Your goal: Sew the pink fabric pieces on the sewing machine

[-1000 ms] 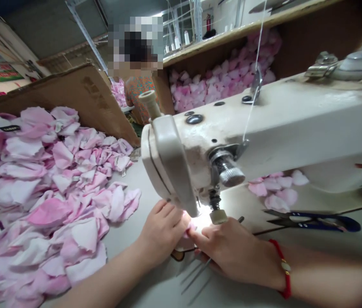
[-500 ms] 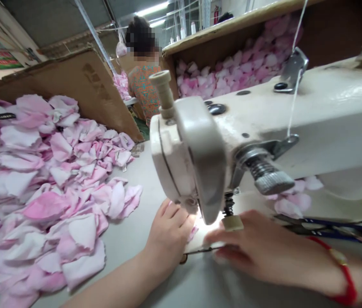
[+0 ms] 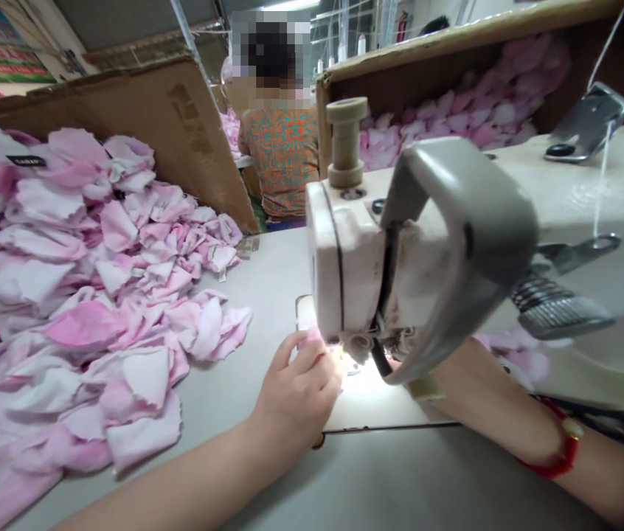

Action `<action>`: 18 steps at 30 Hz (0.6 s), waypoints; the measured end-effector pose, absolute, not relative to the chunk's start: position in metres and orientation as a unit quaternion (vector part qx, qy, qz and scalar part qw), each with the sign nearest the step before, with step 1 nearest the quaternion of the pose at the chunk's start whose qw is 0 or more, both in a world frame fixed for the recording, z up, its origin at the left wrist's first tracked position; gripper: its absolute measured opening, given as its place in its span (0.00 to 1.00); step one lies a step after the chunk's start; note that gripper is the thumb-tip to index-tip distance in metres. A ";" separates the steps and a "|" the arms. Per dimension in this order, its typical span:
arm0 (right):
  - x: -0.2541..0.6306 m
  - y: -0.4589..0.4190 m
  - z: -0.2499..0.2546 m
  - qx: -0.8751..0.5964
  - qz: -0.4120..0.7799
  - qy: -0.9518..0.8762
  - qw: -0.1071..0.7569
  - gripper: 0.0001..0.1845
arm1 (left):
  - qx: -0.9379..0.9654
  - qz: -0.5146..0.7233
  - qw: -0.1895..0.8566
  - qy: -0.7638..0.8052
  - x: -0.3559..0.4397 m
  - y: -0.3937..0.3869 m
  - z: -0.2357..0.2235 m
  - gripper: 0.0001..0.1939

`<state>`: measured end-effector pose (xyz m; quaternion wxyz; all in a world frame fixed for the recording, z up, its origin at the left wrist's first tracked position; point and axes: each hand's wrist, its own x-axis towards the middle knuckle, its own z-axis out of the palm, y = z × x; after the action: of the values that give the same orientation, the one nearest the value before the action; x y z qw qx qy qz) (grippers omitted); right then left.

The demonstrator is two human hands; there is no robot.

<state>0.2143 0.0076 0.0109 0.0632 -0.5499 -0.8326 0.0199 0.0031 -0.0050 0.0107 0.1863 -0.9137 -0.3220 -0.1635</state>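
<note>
Right hand (image 3: 475, 391) now behind machine (image 3: 356, 258), fabric (image 3: 313, 338) pointing forward

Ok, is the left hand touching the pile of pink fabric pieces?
Apart: the head view shows a strip of the sewing table between the left hand and the pile of pink fabric pieces.

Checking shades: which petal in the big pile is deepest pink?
The saturated fabric petal at the pile's centre; its neighbours are paler, whitish pink.
</note>
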 end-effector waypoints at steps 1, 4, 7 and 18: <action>0.215 0.008 0.010 -0.549 0.015 -0.834 0.059 0.15 | -0.911 -0.167 0.197 -0.321 0.003 -0.005 0.009 0.09; 0.214 0.008 0.013 -0.546 0.017 -0.836 0.047 0.15 | -0.904 -0.164 0.212 -0.334 0.003 -0.003 0.001 0.08; 0.210 0.004 0.018 -0.565 0.015 -0.824 0.031 0.16 | -0.908 -0.150 0.192 -0.340 0.002 0.000 -0.006 0.08; 0.212 0.001 0.018 -0.556 0.000 -0.829 0.056 0.14 | -0.918 -0.183 0.151 -0.316 0.001 0.000 0.010 0.08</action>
<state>0.2121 0.0014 0.0177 0.0563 -0.5565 -0.8290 0.0003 0.0006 -0.0003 0.0099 0.1513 -0.9185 -0.3161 -0.1832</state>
